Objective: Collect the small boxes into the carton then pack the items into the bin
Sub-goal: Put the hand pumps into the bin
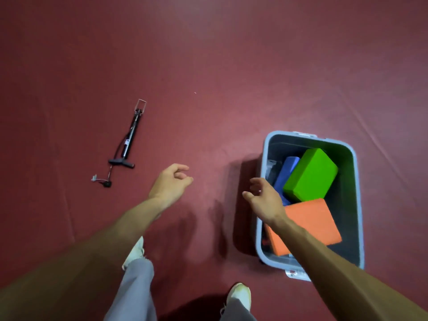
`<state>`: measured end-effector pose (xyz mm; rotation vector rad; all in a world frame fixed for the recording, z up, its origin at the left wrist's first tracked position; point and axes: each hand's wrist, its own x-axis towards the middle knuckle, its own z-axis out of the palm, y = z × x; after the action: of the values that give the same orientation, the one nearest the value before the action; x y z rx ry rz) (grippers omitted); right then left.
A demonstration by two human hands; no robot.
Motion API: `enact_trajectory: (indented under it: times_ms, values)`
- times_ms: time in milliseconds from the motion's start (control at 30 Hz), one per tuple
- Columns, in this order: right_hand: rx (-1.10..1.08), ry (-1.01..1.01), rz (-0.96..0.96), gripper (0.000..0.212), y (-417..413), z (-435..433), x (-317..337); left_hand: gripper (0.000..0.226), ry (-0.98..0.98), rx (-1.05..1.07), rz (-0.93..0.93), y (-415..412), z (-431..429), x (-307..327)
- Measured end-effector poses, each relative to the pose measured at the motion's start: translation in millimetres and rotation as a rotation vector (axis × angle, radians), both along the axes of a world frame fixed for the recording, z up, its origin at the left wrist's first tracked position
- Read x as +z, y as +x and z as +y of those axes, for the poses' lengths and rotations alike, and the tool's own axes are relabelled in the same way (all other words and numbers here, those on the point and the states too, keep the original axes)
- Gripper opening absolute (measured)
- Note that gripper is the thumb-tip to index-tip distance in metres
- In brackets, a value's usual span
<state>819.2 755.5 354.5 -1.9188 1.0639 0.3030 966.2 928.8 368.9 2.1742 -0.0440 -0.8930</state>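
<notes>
A grey plastic bin [356, 205] stands on the red floor at the right. Inside it lie a green block [310, 174], a blue block [286, 172] partly under the green one, and an orange block [310, 223] nearest me. My right hand [264, 198] hovers over the bin's left rim, fingers apart, holding nothing. My left hand [170, 183] hangs above bare floor left of the bin, fingers loosely curled and empty. No carton is in view.
A black hand pump [128, 142] with a hose and T-handle lies on the floor to the far left. My two feet in pale shoes [238, 295] and grey trousers stand at the bottom. Red floor extends all around.
</notes>
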Motion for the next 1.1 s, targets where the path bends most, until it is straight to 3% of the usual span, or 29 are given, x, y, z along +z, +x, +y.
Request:
enact_trajectory:
  times_ms: [233, 367, 533, 700, 833, 967, 1100]
  values:
    - [0.392, 0.020, 0.091, 0.052, 182.5, 141.7, -29.7, 0.021, 0.006, 0.357, 0.067, 126.7, 169.7, -30.7]
    - [0.378, 0.054, 0.135, 0.050, 294.1, 225.6, -51.6, 0.021, 0.024, 0.422, 0.084, 203.0, 267.9, -52.8]
    - [0.440, -0.043, 0.210, 0.053, 384.0, 289.0, -96.0, 0.018, 0.052, 0.472, 0.077, 270.6, 342.6, -87.9]
    - [0.397, -0.044, 0.272, 0.058, 436.8, 305.4, -165.8, 0.013, 0.022, 0.630, 0.127, 308.1, 353.9, -157.0]
    - [0.482, -0.128, 0.312, 0.065, 478.9, 296.5, -240.0, 0.009, -0.039, 0.823, 0.177, 345.3, 329.4, -225.7]
    - [0.419, -0.067, 0.347, 0.068, 530.6, 290.1, -322.4, 0.012, -0.027, 0.779, 0.202, 377.4, 300.4, -303.0]
    - [0.149, -0.008, 0.272, 0.072, 585.5, 286.6, -407.3, 0.030, -0.030, 0.708, 0.264, 403.3, 292.7, -377.0]
